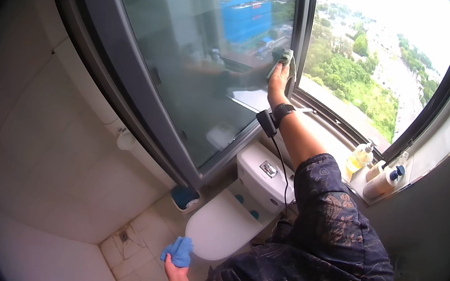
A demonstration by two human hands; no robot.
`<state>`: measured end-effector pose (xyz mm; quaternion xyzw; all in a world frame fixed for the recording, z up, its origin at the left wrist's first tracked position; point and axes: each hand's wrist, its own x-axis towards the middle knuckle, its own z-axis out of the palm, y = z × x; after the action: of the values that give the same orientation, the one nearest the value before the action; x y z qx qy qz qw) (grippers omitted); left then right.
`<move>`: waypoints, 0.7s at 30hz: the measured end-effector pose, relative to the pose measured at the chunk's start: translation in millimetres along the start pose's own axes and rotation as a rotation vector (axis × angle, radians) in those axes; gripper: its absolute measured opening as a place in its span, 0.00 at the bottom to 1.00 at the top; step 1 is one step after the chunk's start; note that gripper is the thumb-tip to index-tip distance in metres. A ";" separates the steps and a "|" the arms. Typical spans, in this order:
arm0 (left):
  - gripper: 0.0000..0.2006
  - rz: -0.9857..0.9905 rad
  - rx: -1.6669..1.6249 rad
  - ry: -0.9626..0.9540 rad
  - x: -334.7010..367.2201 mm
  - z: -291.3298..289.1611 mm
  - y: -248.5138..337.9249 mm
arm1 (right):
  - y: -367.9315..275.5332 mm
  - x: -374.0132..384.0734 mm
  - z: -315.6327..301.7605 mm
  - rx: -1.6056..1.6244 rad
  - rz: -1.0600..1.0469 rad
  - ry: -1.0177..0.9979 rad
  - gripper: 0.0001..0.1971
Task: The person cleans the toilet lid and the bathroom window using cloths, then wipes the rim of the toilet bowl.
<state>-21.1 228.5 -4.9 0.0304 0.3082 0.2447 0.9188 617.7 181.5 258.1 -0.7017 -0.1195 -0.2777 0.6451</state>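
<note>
Tiled bathroom (57,176): window wiping in hand, extent uncertain

Largest in view, a glass pane (184,62) fills the upper left; haze and reflections overlie it, so wiped and unwiped parts cannot be told apart. Below it stands a white toilet (226,225), lid down. Pump bottles (381,185) stand on the ledge at right. The right hand (281,79), its fingers close together and nearly straight, grips a pale green cloth (286,57) at the pane's right edge, beside the frame (303,21). The left hand (177,274), low and near the toilet, has its fingers closed round a bunched blue cloth (177,251), well apart from the glass. Judged from the raised cloth, wiping remains unfinished; how much is left is unclear.
</note>
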 end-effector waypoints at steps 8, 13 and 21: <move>0.32 -0.013 0.053 0.024 3.1 -20.7 11.7 | -95.5 -105.7 1.8 0.013 -0.376 -0.065 0.27; 0.29 -0.016 0.019 0.031 -5.2 1.6 13.3 | -149.2 -175.0 -6.2 0.052 -0.559 -0.242 0.29; 0.29 -0.007 0.041 0.011 -9.2 12.7 11.6 | -148.6 -207.1 -20.0 -0.064 -1.000 -0.556 0.32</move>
<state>-25.1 235.6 12.9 0.0468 0.3185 0.2351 0.9171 365.6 222.2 270.3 -0.6257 -0.5936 -0.3579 0.3578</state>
